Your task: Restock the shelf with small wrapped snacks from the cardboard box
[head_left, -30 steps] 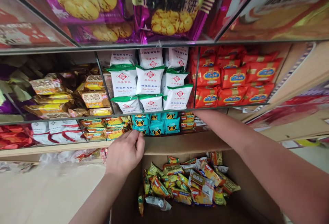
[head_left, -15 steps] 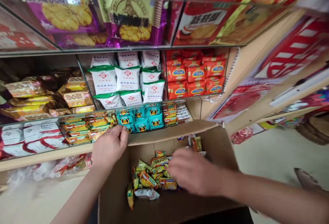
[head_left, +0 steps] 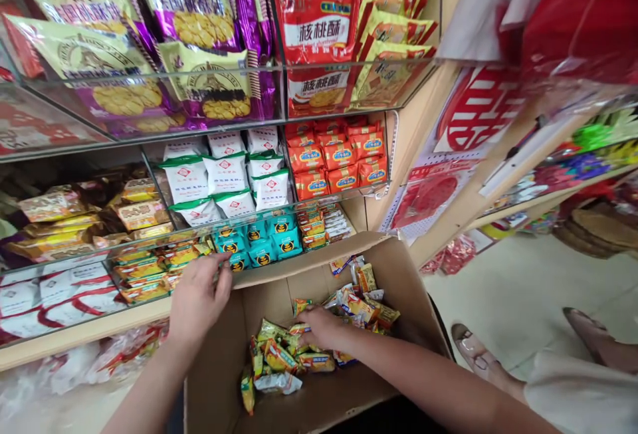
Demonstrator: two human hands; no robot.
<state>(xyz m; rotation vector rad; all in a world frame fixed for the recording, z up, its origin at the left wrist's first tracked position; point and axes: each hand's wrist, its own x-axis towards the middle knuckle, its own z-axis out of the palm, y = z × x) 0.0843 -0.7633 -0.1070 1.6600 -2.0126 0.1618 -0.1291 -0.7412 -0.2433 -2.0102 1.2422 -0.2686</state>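
Observation:
My left hand [head_left: 199, 298] is closed at the back left corner of an open cardboard box [head_left: 212, 367], gripping its top edge beside the shelf front. Inside the box, my right hand [head_left: 321, 327] reaches down into a loose heap of small wrapped snack packets [head_left: 282, 354], mostly yellow and green. Its fingers and thumb are closed about a yellow snack packet [head_left: 299, 329], partly hidden by the hand. A silvery white packet [head_left: 278, 383] lies at the heap's near side. More packets [head_left: 359, 304] lie to the right of this hand.
Shelf bins behind the box hold teal packets [head_left: 262, 252], white and green packets [head_left: 229, 175], red packets [head_left: 341, 161] and larger biscuit bags [head_left: 199, 8]. At right stand another person's sandalled feet [head_left: 478, 354] on the floor. Plastic bags [head_left: 84, 367] lie under the shelf.
My right hand has moved left and lower into the packets, uncovering those on the right. The left hand stays at the box corner. The view has tilted up and turned right, showing the person's feet.

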